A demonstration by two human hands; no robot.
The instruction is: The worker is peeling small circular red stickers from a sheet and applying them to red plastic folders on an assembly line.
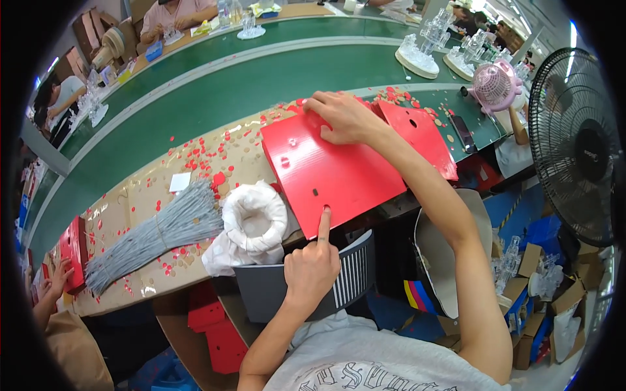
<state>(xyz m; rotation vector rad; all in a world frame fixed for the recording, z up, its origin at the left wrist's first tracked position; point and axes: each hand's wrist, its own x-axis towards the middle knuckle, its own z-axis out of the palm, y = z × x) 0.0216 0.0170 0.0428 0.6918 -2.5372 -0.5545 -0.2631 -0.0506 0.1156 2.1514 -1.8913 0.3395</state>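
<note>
A red cardboard sheet (345,173) with small cut-outs lies in front of me, its near corner over the table edge. My left hand (312,270) is curled with its index finger stretched out, the fingertip at a small hole near the sheet's near edge. Over the far edge, my right hand (342,117) grips the sheet with bent fingers, its thumb on top; some fingertips are hidden. More red cardboard sheets (420,137) lie beside it on the right. Small red and brown cut-out discs (202,153) are scattered around.
Left of the sheet are a white cloth-wrapped ring (254,218) and a bundle of grey ties (160,231). A dark grey basket (267,290) stands below the table edge. A green conveyor (215,78) runs beyond. At right are a phone (462,133) and a black fan (574,146).
</note>
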